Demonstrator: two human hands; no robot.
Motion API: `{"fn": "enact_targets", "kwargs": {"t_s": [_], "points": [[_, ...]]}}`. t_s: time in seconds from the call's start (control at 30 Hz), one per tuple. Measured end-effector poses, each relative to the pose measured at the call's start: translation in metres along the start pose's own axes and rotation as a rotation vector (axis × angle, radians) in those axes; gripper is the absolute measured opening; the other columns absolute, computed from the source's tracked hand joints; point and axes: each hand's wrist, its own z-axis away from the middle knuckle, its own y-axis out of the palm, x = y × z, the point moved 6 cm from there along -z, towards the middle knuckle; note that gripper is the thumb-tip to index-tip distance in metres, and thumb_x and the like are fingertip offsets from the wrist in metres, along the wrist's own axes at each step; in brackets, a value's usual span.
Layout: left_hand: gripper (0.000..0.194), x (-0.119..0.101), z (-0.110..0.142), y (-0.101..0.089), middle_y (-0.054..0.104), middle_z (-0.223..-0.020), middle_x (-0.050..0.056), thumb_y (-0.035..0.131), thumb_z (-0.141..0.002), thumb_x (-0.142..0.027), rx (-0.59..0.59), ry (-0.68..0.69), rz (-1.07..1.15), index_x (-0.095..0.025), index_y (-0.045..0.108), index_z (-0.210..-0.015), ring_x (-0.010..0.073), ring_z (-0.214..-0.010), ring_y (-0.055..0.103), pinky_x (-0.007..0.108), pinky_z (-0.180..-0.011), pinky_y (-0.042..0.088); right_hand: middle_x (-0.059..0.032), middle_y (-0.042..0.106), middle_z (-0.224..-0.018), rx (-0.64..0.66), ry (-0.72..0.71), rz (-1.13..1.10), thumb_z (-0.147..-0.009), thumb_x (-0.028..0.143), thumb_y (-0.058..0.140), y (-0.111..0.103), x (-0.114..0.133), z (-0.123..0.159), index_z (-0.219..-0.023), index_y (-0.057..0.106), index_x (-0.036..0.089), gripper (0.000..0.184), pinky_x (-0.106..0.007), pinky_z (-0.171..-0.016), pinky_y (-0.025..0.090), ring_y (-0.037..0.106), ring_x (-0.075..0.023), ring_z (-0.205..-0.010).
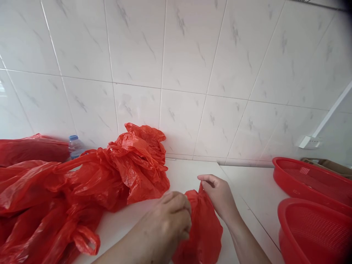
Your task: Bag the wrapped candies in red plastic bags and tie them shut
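A red plastic bag (pixel 206 231) stands at the front middle of the white table, between my two hands. My right hand (pixel 217 192) pinches the top of this bag at its upper right, the thumb and index finger closed on the gathered plastic. On the bag's left side my left hand (pixel 173 216) is closed, its fingers curled towards the red plastic. Its fingertips are hidden behind the back of the hand, so its hold is partly out of sight. What the bag contains does not show.
Crumpled red plastic bags (pixel 140 165) pile up on the left, with a clear bottle (pixel 74 146) behind them. Two red baskets (pixel 291 220) stand at the right. A white tiled wall (pixel 181 55) backs the table (pixel 187 168); a power socket (pixel 310 142) is fixed low on it.
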Motion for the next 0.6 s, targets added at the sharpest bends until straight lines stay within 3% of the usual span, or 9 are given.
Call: {"fn": "enact_targets", "kwargs": {"t_s": [0.13,0.2,0.27,0.37,0.47,0.57,0.6], "points": [[0.022,0.007,0.018,0.033,0.059,-0.073,0.001,0.05,-0.084,-0.016,0.206,0.135,0.065,-0.021,0.052,-0.063,0.0137,-0.068,0.052,0.024,-0.062,0.042,-0.0055,0.068,-0.094,-0.063,0.029,0.1,-0.073,0.023,0.047,0.003,-0.046,-0.027,-0.089,0.068,0.018,0.027,-0.034,-0.079,0.045,0.061,-0.0189,-0.084],[0.025,0.013,0.023,0.044,0.057,-0.067,-0.001,0.051,-0.082,-0.015,0.262,0.15,0.08,-0.021,0.052,-0.058,0.0121,-0.06,0.051,0.023,-0.056,0.041,-0.0048,0.069,-0.086,-0.022,0.045,0.112,-0.07,0.02,0.049,0.006,-0.063,-0.033,-0.081,0.069,0.017,0.023,-0.033,-0.078,0.045,0.062,-0.0187,-0.081],[0.024,0.016,0.023,0.049,0.056,-0.064,-0.002,0.055,-0.079,-0.015,0.303,0.146,0.133,-0.021,0.054,-0.056,0.0102,-0.055,0.051,0.02,-0.051,0.041,-0.0026,0.068,-0.078,0.055,0.041,0.071,-0.07,0.023,0.052,0.012,-0.076,-0.034,-0.085,0.068,0.016,0.023,-0.032,-0.073,0.046,0.062,-0.018,-0.075],[0.006,0.019,0.014,0.043,0.064,-0.09,0.0,0.062,-0.079,-0.023,0.239,0.048,0.219,-0.024,0.066,-0.083,0.0132,-0.079,0.061,0.02,-0.069,0.049,0.0005,0.065,-0.071,0.128,0.087,-0.095,-0.075,0.038,0.055,0.014,-0.097,-0.034,-0.102,0.064,0.016,0.036,-0.03,-0.065,0.048,0.061,-0.0166,-0.065],[0.055,0.03,0.003,0.047,0.048,-0.133,0.008,0.07,-0.073,-0.039,0.079,-0.077,0.13,-0.029,0.052,-0.124,0.0274,-0.12,0.047,0.038,-0.096,0.043,-0.0017,0.067,-0.075,0.094,0.207,-0.209,-0.072,0.05,0.059,0.01,-0.121,-0.038,-0.099,0.065,0.016,0.044,-0.029,-0.065,0.05,0.063,-0.0181,-0.069],[0.086,0.046,-0.003,0.076,0.025,-0.15,0.016,0.074,-0.065,-0.047,0.104,-0.136,-0.03,-0.03,0.034,-0.139,0.0437,-0.131,0.029,0.057,-0.096,0.038,-0.0045,0.07,-0.076,0.099,0.241,-0.188,-0.066,0.052,0.063,0.008,-0.136,-0.046,-0.09,0.068,0.018,0.042,-0.03,-0.067,0.052,0.065,-0.0213,-0.073],[0.086,0.052,-0.002,0.087,0.023,-0.151,0.018,0.073,-0.066,-0.047,0.136,-0.153,-0.055,-0.03,0.033,-0.14,0.046,-0.127,0.036,0.058,-0.091,0.041,-0.0051,0.07,-0.075,0.107,0.238,-0.175,-0.064,0.052,0.065,0.008,-0.139,-0.048,-0.088,0.068,0.018,0.041,-0.03,-0.067,0.053,0.066,-0.0224,-0.073]]}}
